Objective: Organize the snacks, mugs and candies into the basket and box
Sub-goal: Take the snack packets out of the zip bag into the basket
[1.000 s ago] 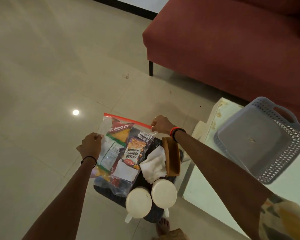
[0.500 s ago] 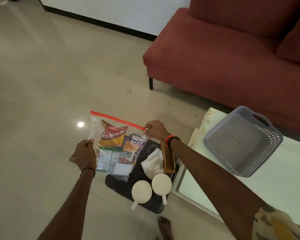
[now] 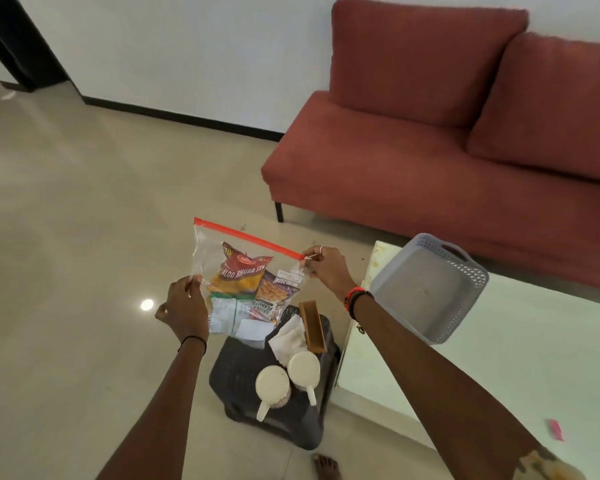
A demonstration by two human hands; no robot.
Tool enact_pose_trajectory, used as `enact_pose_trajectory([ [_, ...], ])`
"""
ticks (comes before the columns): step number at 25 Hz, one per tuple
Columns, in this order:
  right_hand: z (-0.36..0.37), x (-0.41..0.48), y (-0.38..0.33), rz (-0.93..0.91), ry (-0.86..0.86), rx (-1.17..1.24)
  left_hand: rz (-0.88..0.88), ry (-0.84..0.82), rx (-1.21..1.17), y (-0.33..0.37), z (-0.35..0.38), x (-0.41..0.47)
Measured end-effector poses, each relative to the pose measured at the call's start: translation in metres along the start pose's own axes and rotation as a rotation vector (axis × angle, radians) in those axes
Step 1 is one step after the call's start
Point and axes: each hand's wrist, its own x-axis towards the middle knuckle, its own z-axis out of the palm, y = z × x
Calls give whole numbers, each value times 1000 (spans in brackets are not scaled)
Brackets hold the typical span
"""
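The green packets [image 3: 227,310] low in the bag [image 3: 208,247] are too blurred to read (the left hand [image 3: 184,306] covers their edge). This hand pinches the bag's left side and the right hand [image 3: 328,268] pinches the end of the red zip [image 3: 246,237]. The bag hangs above the stool [image 3: 243,368] with two mugs [image 3: 272,382], higher than a second ago.

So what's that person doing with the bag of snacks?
A person is holding up a clear zip bag with snack packets inside. The left hand grips the bag's left edge, and the right hand pinches the right end of its red zip strip. Below the bag, two white mugs sit on a dark stool. The grey basket sits on the white table to the right, with no snacks in it yet.
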Motion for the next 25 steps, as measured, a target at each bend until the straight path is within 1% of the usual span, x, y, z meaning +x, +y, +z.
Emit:
enact_pose_trajectory([
  [3,-37,-26,-1,7,97,84,53,-57,-35,25,5,-21],
  [7,-85,-60,14,77,202,181,88,-158,-51,55,20,-59],
  [9,-111,-79,22,102,288,230,107,-199,-45,71,29,-81],
  [12,-147,-101,34,84,402,287,145,-286,-15,90,45,-108],
  [15,-182,-121,41,43,477,254,177,-400,19,106,62,-135],
  [21,-253,-145,65,40,534,382,187,-605,37,141,97,-194],
  [25,-301,-153,77,29,527,432,145,-769,-120,170,121,-227],
])
